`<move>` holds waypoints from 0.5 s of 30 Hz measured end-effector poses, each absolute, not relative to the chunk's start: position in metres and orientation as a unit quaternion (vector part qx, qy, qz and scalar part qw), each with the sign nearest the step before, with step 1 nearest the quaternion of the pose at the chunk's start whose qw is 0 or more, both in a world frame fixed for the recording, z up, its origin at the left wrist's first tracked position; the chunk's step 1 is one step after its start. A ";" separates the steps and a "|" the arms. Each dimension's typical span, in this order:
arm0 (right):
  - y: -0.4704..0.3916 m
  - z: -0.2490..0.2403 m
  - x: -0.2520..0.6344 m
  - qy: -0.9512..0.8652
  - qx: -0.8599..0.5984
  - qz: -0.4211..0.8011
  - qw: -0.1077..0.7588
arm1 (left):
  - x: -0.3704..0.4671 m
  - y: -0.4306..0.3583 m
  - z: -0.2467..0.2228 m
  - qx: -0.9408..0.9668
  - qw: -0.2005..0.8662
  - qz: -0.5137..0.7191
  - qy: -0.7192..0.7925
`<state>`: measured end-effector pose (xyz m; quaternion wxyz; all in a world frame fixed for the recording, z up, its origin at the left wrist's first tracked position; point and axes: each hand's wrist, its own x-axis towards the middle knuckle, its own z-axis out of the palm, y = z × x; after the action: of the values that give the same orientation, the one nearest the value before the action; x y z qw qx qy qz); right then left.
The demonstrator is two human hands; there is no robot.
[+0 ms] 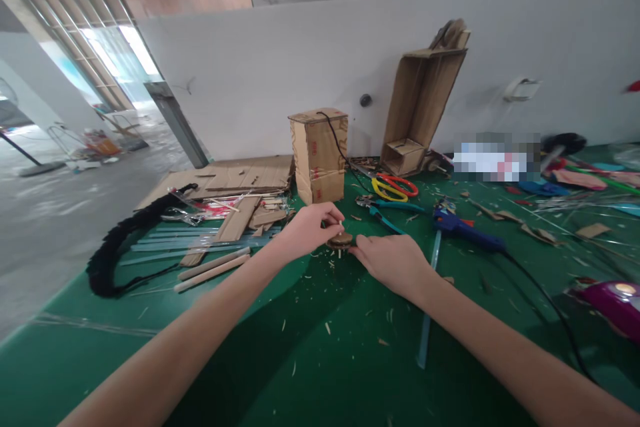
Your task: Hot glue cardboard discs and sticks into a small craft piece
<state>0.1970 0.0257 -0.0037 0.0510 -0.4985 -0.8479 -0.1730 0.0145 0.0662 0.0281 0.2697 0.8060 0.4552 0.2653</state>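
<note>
While both hands work at the middle of the green table [320, 360], a small round cardboard disc [342, 240] lies between them, a short pale stick [341, 228] standing up from its top. The left hand [313, 230] is nearly closed, thumb and fingertips pinched at the stick; the right hand [387, 260] is likewise nearly closed, its fingertips on the right edge of the disc. Whether the disc touches the table cannot be told. Pale shavings are scattered just in front of it. Directly behind stands an upright cardboard box [321, 159], a black cord [336, 133] running from its top down its right side. Right of this box lie the pliers [383, 208], with red and yellow scissors [393, 187] behind them. Farther right rests a blue glue gun [470, 232], its cord running toward the near right; a clear strip [429, 320] lies partly beneath the right forearm. Two round wooden rods [214, 269] lie side by side on the left, near cardboard scraps and more clear strips, with a black fuzzy strip [117, 247] curving beyond them. Against the wall [240, 80], a tall open carton [425, 103] stands tilted.
</note>
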 end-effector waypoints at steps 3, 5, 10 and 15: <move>0.026 -0.004 0.195 -0.846 -0.505 -0.165 0.035 | 0.015 0.066 0.026 0.799 0.275 0.280 0.456; 0.025 -0.004 0.193 -0.847 -0.504 -0.166 0.026 | 0.014 0.066 0.024 0.796 0.267 0.284 0.463; 0.024 -0.003 0.189 -0.851 -0.499 -0.163 0.021 | 0.010 0.069 0.019 0.787 0.255 0.290 0.481; 0.022 -0.001 0.187 -0.862 -0.483 -0.152 0.014 | 0.009 0.069 0.017 0.786 0.248 0.287 0.488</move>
<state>0.1874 0.0224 -0.0015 0.0135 -0.4831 -0.8621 -0.1520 0.0086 0.0693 0.0171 0.2484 0.7862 0.4878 0.2870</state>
